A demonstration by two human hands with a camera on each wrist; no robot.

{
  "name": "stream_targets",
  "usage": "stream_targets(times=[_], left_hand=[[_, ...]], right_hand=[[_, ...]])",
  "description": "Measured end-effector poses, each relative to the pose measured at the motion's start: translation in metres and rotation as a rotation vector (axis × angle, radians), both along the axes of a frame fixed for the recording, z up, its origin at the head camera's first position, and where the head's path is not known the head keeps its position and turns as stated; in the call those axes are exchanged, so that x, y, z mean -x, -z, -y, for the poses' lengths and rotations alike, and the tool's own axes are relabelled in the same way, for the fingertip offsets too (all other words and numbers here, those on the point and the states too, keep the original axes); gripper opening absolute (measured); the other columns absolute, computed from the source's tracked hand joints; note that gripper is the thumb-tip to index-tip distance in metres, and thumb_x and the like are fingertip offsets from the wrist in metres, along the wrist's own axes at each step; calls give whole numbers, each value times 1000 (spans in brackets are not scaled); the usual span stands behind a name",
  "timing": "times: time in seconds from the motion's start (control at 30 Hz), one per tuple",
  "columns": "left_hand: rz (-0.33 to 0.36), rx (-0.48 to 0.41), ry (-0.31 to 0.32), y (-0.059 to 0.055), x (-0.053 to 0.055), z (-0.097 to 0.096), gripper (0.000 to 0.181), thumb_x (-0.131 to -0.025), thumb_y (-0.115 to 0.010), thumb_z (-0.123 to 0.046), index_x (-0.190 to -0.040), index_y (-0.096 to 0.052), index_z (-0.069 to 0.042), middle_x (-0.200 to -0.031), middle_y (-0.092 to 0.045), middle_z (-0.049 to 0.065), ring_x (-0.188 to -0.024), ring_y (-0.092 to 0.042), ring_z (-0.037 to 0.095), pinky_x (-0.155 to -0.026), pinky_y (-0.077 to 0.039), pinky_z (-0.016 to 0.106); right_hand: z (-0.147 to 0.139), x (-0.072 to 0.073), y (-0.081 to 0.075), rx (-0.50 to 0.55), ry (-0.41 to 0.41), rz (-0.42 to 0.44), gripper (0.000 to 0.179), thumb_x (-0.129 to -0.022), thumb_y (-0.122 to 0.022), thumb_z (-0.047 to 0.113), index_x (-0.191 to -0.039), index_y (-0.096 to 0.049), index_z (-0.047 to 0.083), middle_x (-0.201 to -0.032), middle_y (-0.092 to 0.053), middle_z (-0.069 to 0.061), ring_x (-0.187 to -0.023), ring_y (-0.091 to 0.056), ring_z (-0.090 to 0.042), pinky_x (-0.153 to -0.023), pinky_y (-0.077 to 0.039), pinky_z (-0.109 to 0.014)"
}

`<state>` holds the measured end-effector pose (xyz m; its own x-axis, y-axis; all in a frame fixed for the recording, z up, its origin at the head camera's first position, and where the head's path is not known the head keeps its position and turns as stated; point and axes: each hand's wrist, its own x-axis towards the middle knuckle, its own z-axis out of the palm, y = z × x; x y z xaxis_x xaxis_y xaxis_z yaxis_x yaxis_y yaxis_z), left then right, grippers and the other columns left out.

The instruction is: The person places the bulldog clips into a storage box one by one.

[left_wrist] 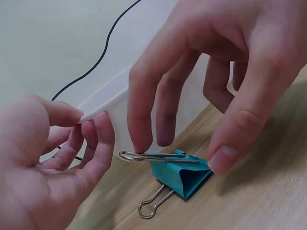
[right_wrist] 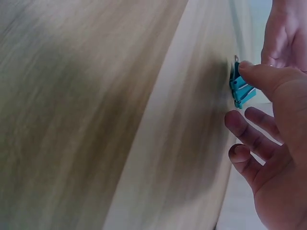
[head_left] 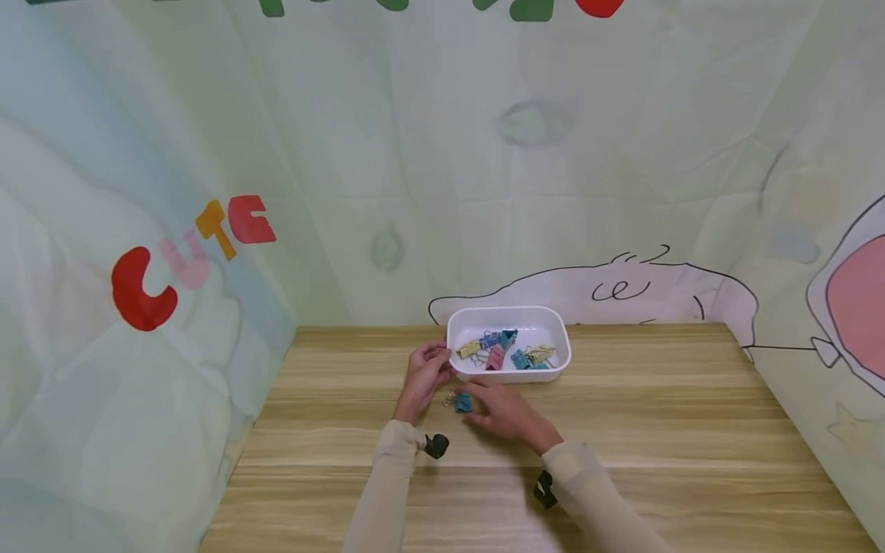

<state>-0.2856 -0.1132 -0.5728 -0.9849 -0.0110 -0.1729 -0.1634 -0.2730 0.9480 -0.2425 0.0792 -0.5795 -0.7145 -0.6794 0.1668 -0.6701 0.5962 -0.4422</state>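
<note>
A white plastic box (head_left: 508,377) holding several coloured binder clips stands at the table's back edge. My left hand (head_left: 425,376) pinches its near left rim between thumb and fingers, as the left wrist view shows. On the wood in front of the box lies a teal binder clip (left_wrist: 180,175), its two wire handles spread to the left. Over it hovers my right hand (head_left: 508,411), thumb on one side and bent fingers on the other. The thumb looks close to the clip's body, and one fingertip is by the upper wire handle. A gap shows between clip and fingers in the right wrist view.
Inside the box are a pink binder clip (head_left: 495,357), a yellow binder clip (head_left: 469,349) and others in teal and blue. A printed cloth backdrop (head_left: 415,192) rises behind and beside the wooden table (head_left: 664,415).
</note>
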Motion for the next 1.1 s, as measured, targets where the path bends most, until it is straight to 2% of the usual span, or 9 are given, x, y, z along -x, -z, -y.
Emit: stream_targets(times=[0.37, 0.63, 0.9, 1.1], left_hand=[[2, -10, -1, 0, 1, -1, 35, -103, -57, 1, -134, -49, 15, -119, -56, 27, -88, -63, 23, -72, -61, 25], [9, -16, 3, -2, 1, -1, 35, -103, -57, 2, -134, -49, 15, -119, -56, 26, -87, -63, 22, -73, -61, 25], [10, -13, 15, 0, 2, 0, 36, -103, -57, 1, -135, -48, 15, -120, -55, 26, -89, -63, 22, -77, -61, 27], [13, -9, 2, -1, 2, -1, 35, -104, -58, 0, -134, -50, 14, -119, -56, 25, -89, -63, 22, -74, -61, 25]], right_hand=[[3, 2, 6, -1, 30, 48, 48, -98, -75, 27, -141, -61, 13, -146, -58, -10, -133, -55, -29, -110, -48, -48], [6, 4, 9, -8, 40, 46, 43, -98, -75, 25, -138, -63, 14, -141, -62, -7, -130, -58, -26, -109, -49, -45], [4, 4, 11, -5, 41, 14, 39, -95, -77, 25, -131, -66, 14, -126, -69, -4, -114, -65, -22, -100, -55, -42], [-2, 3, 6, 10, 55, 21, 41, -92, -80, 25, -129, -67, 13, -120, -70, -2, -107, -64, -19, -95, -56, -40]])
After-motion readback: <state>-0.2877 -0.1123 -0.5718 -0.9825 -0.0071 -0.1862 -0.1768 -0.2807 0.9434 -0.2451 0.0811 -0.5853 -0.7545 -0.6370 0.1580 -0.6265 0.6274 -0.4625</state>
